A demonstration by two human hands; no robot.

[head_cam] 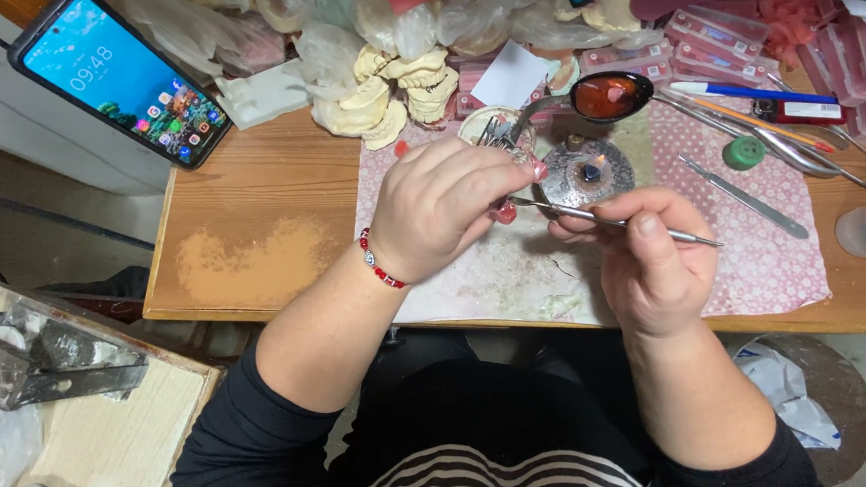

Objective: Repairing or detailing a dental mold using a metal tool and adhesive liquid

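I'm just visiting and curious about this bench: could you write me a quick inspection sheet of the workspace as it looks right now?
Surface: wooden table with a pale dusty patch; a pink patterned cloth under the work.
Job's things: thin metal tool in the right hand; small pink piece in the left hand; small lit burner; spoon holding dark red melt.
Clutter: plaster tooth casts, plastic bags, pink wax strips, spare metal tools, pens, green cap, smartphone.
Grippers: both hands closed on what they hold.
Cables: nothing seen.
Surroundings: a second small table with a clear block, lower left; floor below.
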